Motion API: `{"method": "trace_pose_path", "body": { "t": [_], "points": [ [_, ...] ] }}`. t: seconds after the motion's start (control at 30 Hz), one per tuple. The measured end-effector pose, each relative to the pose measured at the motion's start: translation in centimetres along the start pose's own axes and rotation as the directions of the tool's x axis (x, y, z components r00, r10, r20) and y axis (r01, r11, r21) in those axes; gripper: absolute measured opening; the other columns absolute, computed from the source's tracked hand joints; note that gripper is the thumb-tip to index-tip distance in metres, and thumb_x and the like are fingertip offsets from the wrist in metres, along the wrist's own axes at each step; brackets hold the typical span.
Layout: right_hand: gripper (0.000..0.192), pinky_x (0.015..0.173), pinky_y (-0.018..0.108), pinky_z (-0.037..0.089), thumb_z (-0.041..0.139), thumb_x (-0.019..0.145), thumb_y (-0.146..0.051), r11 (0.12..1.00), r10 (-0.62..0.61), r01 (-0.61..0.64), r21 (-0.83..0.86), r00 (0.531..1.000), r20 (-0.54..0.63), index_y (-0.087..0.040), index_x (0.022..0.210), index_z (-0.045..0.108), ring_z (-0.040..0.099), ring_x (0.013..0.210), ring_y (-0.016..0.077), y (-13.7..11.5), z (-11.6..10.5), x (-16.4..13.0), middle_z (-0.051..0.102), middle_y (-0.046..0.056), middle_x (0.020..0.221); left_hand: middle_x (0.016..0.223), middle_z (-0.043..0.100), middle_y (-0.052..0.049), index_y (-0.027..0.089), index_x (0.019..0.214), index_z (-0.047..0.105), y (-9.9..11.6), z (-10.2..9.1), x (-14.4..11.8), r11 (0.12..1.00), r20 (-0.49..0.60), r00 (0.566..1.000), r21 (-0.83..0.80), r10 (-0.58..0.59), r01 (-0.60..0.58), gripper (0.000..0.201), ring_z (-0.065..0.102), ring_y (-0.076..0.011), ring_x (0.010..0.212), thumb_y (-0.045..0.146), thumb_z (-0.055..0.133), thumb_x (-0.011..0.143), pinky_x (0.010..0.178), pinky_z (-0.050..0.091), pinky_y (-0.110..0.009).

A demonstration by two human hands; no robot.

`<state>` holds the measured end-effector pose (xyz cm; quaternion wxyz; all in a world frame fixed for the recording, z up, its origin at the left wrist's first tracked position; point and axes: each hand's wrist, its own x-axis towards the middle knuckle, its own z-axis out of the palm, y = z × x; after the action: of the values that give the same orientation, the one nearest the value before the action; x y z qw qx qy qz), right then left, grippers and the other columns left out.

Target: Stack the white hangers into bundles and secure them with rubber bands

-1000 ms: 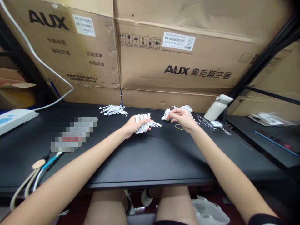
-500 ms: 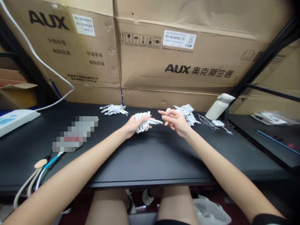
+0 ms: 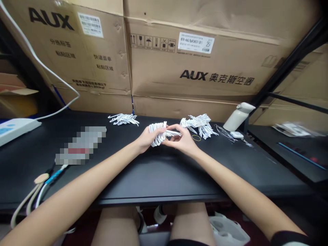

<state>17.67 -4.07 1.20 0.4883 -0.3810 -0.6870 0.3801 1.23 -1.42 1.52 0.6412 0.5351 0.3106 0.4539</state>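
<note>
My left hand (image 3: 146,139) grips a stacked bundle of small white plastic hooks (image 3: 159,132) just above the black table (image 3: 159,171). My right hand (image 3: 179,140) has come up against the bundle's right end, its fingers pinching the protruding white ends. A loose pile of the same white hooks (image 3: 200,123) lies just right of my hands. A thin yellow rubber band (image 3: 196,138) lies flat on the table beside that pile. Another small heap of white hooks (image 3: 124,119) sits at the back left.
Large AUX cardboard boxes (image 3: 189,68) wall off the back of the table. A white bottle (image 3: 238,117) and clear glasses (image 3: 225,132) lie at the right. A white power strip (image 3: 15,127) and cables (image 3: 38,191) sit at the left, beside a blurred-out object (image 3: 80,145).
My right hand moved left from the loose pile to the bundle held in my left hand and now pinches its end. The left hand stayed almost still.
</note>
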Motion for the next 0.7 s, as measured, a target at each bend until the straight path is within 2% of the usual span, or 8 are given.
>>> {"method": "trace_pose_path", "body": {
  "t": [0.07, 0.13, 0.27, 0.37, 0.43, 0.5, 0.57, 0.7],
  "points": [
    [0.049, 0.037, 0.020, 0.043, 0.081, 0.056, -0.034, 0.989, 0.103, -0.103, 0.111, 0.995, 0.004, -0.022, 0.092, 0.050, 0.053, 0.045, 0.0071, 0.1, 0.6, -0.2, 0.061, -0.001, 0.085, 0.074, 0.069, -0.004, 0.013, 0.097, 0.068, 0.1, 0.1, 0.0, 1.000, -0.001, 1.000, 0.005, 0.013, -0.013, 0.033, 0.064, -0.0148, 0.061, 0.030, 0.071, 0.069, 0.059, 0.051, -0.025],
    [0.051, 0.036, 0.020, 0.044, 0.082, 0.054, -0.034, 0.944, 0.218, -0.230, 0.237, 0.973, 0.076, -0.021, 0.089, 0.046, 0.056, 0.045, 0.0093, 0.2, 1.1, -0.4, 0.058, -0.005, 0.071, 0.078, 0.070, -0.005, 0.012, 0.095, 0.068, 0.2, 0.3, -0.1, 1.000, -0.028, 0.999, -0.011, 0.029, -0.029, 0.033, 0.064, -0.0154, 0.065, 0.030, 0.072, 0.067, 0.063, 0.052, -0.026],
    [0.038, 0.038, 0.017, 0.044, 0.077, 0.065, -0.037, 0.780, 0.378, -0.485, 0.396, 0.869, 0.319, -0.018, 0.080, 0.047, 0.059, 0.049, 0.0101, 0.2, 1.7, -0.7, 0.055, -0.005, 0.060, 0.079, 0.070, -0.005, 0.011, 0.094, 0.068, 0.5, 0.2, 0.1, 0.997, -0.133, 0.989, -0.018, 0.070, -0.073, 0.036, 0.064, -0.0147, 0.065, 0.029, 0.074, 0.064, 0.061, 0.052, -0.025],
    [0.032, 0.037, 0.016, 0.042, 0.067, 0.074, -0.044, 0.657, 0.394, -0.559, 0.505, 0.826, 0.403, -0.018, 0.082, 0.050, 0.062, 0.055, 0.0114, -0.1, 1.8, -0.8, 0.058, -0.002, 0.064, 0.065, 0.065, -0.001, 0.011, 0.096, 0.065, 0.8, -0.3, 0.6, 0.994, -0.246, 0.965, -0.032, 0.091, -0.102, 0.036, 0.061, -0.0134, 0.055, 0.030, 0.072, 0.067, 0.050, 0.050, -0.024],
    [0.029, 0.037, 0.014, 0.039, 0.068, 0.073, -0.040, 0.590, 0.418, -0.577, 0.565, 0.817, 0.397, -0.018, 0.082, 0.051, 0.061, 0.056, 0.0098, -0.4, 1.8, -0.9, 0.058, -0.002, 0.066, 0.062, 0.063, 0.000, 0.011, 0.093, 0.064, 1.1, -0.8, 0.9, 0.990, -0.347, 0.933, -0.061, 0.098, -0.126, 0.031, 0.060, -0.0128, 0.052, 0.028, 0.070, 0.067, 0.046, 0.048, -0.022],
    [0.029, 0.037, 0.011, 0.035, 0.074, 0.068, -0.030, 0.550, 0.457, -0.562, 0.618, 0.822, 0.340, -0.019, 0.078, 0.049, 0.057, 0.054, 0.0060, -0.6, 2.0, -1.0, 0.057, -0.004, 0.065, 0.060, 0.062, 0.001, 0.011, 0.089, 0.063, 1.1, -1.0, 1.1, 0.983, -0.421, 0.901, -0.088, 0.107, -0.158, 0.027, 0.060, -0.0118, 0.051, 0.026, 0.068, 0.068, 0.045, 0.048, -0.021],
    [0.031, 0.035, 0.009, 0.030, 0.076, 0.064, -0.024, 0.570, 0.465, -0.505, 0.648, 0.849, 0.253, -0.019, 0.076, 0.048, 0.050, 0.049, 0.0033, -0.5, 2.2, -1.1, 0.055, -0.005, 0.063, 0.060, 0.062, 0.001, 0.011, 0.086, 0.062, 1.1, -1.0, 1.2, 0.980, -0.456, 0.884, -0.102, 0.106, -0.170, 0.025, 0.060, -0.0113, 0.051, 0.026, 0.068, 0.068, 0.045, 0.049, -0.021],
    [0.027, 0.030, 0.013, 0.028, 0.071, 0.066, -0.030, 0.761, 0.390, -0.372, 0.531, 0.917, 0.083, -0.017, 0.087, 0.060, 0.041, 0.039, 0.0024, 0.0, 2.7, -1.2, 0.052, -0.006, 0.060, 0.063, 0.063, 0.001, 0.011, 0.084, 0.062, 0.6, -0.6, 1.1, 0.985, -0.447, 0.892, -0.107, 0.073, -0.135, 0.026, 0.060, -0.0115, 0.051, 0.027, 0.070, 0.066, 0.045, 0.049, -0.021]
  ]
}}
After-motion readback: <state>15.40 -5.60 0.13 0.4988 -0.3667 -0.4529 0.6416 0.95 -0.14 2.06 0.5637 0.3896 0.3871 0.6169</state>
